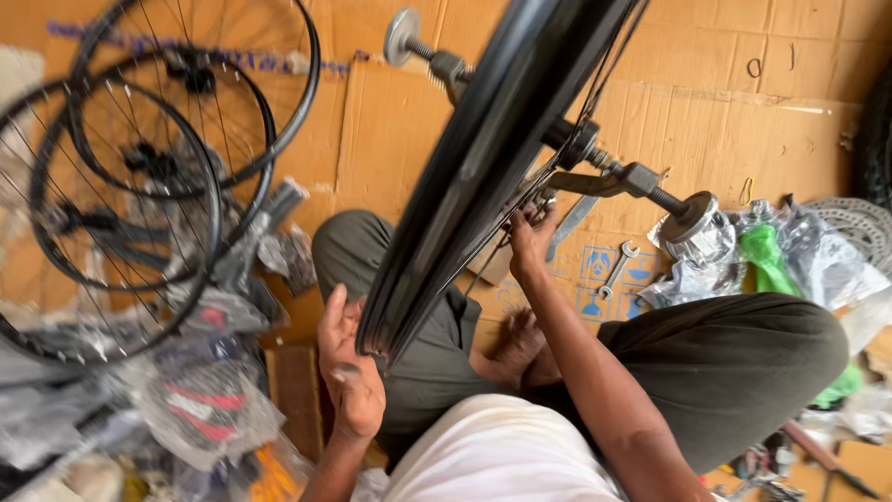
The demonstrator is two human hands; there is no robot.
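The wheel (483, 167) stands tilted over the lap, above the cardboard floor (725, 121). The left hand (348, 372) curls its fingers on the rim; the right hand (530, 237) pinches the spokes near the hub. Best to hold the rim steady and turn gently.

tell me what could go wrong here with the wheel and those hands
The right hand has its fingers in among the spokes near the hub; if the wheel turns, they could get pinched. Only the left hand steadies the rim, so the wheel might tip. The spanner lying loose on the cardboard could be knocked aside.
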